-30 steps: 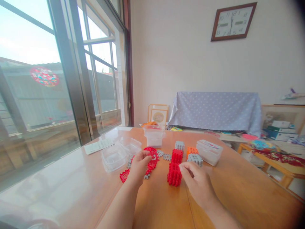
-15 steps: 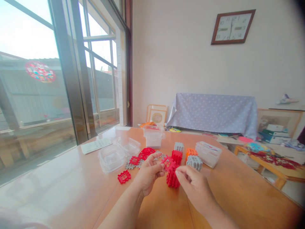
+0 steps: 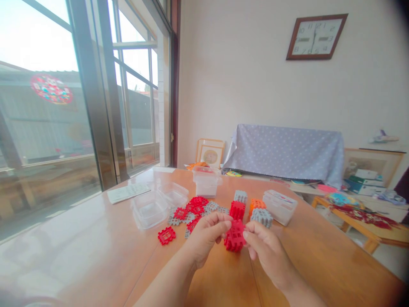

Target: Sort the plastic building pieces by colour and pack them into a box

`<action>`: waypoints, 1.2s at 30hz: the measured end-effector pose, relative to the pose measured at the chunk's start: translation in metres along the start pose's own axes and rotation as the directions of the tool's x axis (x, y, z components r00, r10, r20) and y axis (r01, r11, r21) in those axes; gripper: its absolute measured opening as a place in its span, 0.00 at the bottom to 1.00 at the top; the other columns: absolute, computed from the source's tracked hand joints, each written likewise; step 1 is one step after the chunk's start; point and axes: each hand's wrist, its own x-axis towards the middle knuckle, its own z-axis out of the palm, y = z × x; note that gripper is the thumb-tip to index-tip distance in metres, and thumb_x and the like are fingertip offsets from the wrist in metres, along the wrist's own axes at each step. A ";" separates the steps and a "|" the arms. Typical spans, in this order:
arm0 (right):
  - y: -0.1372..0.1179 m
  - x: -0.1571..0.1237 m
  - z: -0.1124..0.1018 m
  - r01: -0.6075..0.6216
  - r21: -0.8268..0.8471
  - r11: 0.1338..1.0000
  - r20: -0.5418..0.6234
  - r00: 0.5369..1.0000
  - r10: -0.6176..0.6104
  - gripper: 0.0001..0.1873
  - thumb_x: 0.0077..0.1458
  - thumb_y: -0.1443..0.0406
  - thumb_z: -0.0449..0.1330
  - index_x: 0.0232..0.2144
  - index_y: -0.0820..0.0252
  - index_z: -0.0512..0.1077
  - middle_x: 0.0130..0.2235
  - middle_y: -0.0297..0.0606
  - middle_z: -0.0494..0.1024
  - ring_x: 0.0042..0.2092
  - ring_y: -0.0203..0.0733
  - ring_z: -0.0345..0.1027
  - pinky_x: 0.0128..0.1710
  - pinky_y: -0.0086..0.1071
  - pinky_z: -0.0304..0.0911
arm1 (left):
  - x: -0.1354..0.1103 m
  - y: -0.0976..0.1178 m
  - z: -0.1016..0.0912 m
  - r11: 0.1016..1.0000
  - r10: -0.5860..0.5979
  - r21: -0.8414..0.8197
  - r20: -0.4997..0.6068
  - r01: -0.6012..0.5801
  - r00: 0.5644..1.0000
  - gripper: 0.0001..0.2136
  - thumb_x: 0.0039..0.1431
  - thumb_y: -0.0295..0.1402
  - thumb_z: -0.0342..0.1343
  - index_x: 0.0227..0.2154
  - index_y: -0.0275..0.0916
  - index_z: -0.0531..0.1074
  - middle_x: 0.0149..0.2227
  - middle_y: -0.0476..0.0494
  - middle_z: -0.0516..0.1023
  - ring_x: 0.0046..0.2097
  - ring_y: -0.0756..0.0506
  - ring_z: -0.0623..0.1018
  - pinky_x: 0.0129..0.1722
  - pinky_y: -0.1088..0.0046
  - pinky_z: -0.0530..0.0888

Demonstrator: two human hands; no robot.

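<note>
- Shifted since half a second ago: red lattice piece (image 3: pixel 237 230), lower and rightward, now between both hands.
- On wooden table (image 3: pixel 220 285): red stack (image 3: pixel 234 247), partly hidden behind red lattice piece; contact unclear.
- Left hand (image 3: pixel 207 238) clamped on left edge, right hand (image 3: pixel 266 251) on right edge.
- Step, as judged: two-handed handling; next move probably calls for evenly matched pinches.
- Broad face toward camera; nearly square, no clear long axis.

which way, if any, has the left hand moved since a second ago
Yes: the left hand has moved right and lower in the view, judged against the tall clear box beyond it.
</note>
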 end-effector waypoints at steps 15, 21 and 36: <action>0.015 0.006 0.007 0.259 -0.454 0.853 -0.161 0.917 -0.365 0.05 0.61 0.60 0.58 0.36 0.55 0.71 0.36 0.37 0.73 0.31 0.38 0.67 0.33 0.33 0.66 | 0.009 -0.008 -0.001 0.960 -0.162 -0.250 -0.139 0.124 0.977 0.12 0.48 0.32 0.66 0.32 0.38 0.68 0.25 0.51 0.74 0.28 0.50 0.78 0.28 0.78 0.69; 0.015 0.008 0.003 0.263 -0.459 0.849 -0.157 0.916 -0.369 0.06 0.62 0.60 0.57 0.35 0.54 0.72 0.34 0.36 0.74 0.33 0.40 0.68 0.35 0.33 0.65 | 0.007 -0.007 0.000 0.958 -0.187 -0.236 -0.089 0.162 0.978 0.11 0.50 0.31 0.65 0.32 0.38 0.67 0.25 0.48 0.76 0.29 0.50 0.79 0.30 0.77 0.70; 0.036 0.018 -0.019 0.043 -0.267 0.963 -0.151 0.985 -0.086 0.12 0.58 0.55 0.60 0.31 0.58 0.75 0.27 0.32 0.73 0.29 0.38 0.63 0.30 0.30 0.59 | 0.015 -0.009 -0.018 0.998 -0.060 -0.029 -0.256 0.055 0.965 0.12 0.50 0.35 0.64 0.35 0.38 0.69 0.33 0.44 0.78 0.31 0.51 0.75 0.33 0.75 0.68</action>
